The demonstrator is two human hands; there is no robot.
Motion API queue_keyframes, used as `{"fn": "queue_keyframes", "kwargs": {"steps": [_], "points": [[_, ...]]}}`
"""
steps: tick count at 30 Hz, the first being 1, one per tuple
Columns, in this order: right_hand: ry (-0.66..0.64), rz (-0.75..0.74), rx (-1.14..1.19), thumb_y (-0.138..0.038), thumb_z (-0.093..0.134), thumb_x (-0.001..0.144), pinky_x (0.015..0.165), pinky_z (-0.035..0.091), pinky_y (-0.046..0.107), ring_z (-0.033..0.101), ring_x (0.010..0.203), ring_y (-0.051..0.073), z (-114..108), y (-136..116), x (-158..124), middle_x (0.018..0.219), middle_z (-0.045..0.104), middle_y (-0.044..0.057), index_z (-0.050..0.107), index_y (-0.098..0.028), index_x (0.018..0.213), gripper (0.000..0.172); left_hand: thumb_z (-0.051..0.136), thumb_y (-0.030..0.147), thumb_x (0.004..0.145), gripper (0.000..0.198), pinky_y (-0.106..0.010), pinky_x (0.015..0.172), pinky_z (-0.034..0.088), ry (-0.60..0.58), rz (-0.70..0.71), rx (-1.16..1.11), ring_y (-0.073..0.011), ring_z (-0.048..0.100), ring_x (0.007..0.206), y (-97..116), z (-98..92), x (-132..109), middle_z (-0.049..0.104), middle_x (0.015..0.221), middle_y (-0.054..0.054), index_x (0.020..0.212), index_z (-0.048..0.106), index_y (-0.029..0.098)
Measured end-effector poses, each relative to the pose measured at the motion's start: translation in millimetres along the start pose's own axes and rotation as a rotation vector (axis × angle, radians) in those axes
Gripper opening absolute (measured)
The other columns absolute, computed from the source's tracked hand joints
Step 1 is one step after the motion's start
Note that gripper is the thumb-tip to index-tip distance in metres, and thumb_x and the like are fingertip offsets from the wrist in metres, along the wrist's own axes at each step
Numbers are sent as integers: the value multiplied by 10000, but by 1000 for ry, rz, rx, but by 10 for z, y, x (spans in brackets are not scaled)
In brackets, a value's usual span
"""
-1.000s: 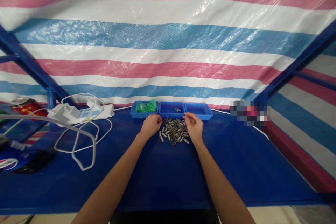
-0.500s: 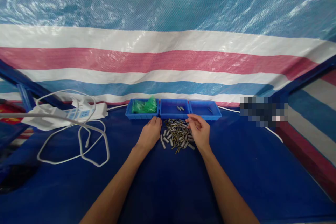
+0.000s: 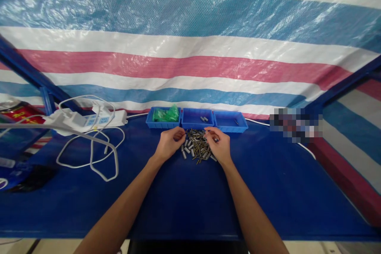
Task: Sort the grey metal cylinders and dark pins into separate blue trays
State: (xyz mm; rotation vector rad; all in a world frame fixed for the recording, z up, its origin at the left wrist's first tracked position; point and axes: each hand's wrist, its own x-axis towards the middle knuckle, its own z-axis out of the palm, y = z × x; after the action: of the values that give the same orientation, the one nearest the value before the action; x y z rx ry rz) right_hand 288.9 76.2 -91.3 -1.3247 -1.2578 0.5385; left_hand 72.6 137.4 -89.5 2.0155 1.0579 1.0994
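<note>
A heap of small grey cylinders and thin dark pins (image 3: pixel 196 147) lies on the blue table. My left hand (image 3: pixel 168 143) rests at the heap's left edge, fingers curled in a pinch on a thin pin. My right hand (image 3: pixel 218 145) sits at the heap's right edge, fingers curled over the parts; what it holds is too small to make out. Behind the heap stand three blue trays in a row: the left tray (image 3: pixel 150 122) holds green bags, the middle tray (image 3: pixel 193 124) holds two grey cylinders, the right tray (image 3: pixel 241 125) holds one thin pin.
A white power strip (image 3: pixel 89 119) with looping white cables (image 3: pixel 98 154) lies at the left. A red can (image 3: pixel 20 112) and dark packaging (image 3: pixel 26 176) sit at the far left. A striped tarp wall backs the table; blue frame bars run along both sides.
The camera tilted down, then slightly back. My left hand went from resting flat beside the heap to a pinch at its edge; my right hand moved in over the heap.
</note>
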Motion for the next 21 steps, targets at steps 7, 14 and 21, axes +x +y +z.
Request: {"fn": "queue_keyframes", "kwargs": {"steps": [7,14,21], "points": [[-87,38,30,-319,661,916,608,532,287,680,653,173,-2,-22,11,853,772,45,768,-215,1085,225,672,264,946,115,-284,778,608,-5,81,33,-178,740,791,109,52,-9,787,911,-39,935,776,217],[-244,52,83,-326,724,882,574,506,268,648,612,143,60,-83,8,901,791,46,781,-226,1142,285,637,236,989,143,-286,871,604,-32,200,69,-182,744,898,135,28,-12,778,989,-66,1004,776,205],[-221,200,286,-375,818,797,550,498,265,652,584,153,116,-100,9,760,769,39,826,-208,923,210,644,168,983,128,-269,886,596,-19,325,65,-163,735,920,177,71,-17,762,1001,-54,1034,758,196]]}}
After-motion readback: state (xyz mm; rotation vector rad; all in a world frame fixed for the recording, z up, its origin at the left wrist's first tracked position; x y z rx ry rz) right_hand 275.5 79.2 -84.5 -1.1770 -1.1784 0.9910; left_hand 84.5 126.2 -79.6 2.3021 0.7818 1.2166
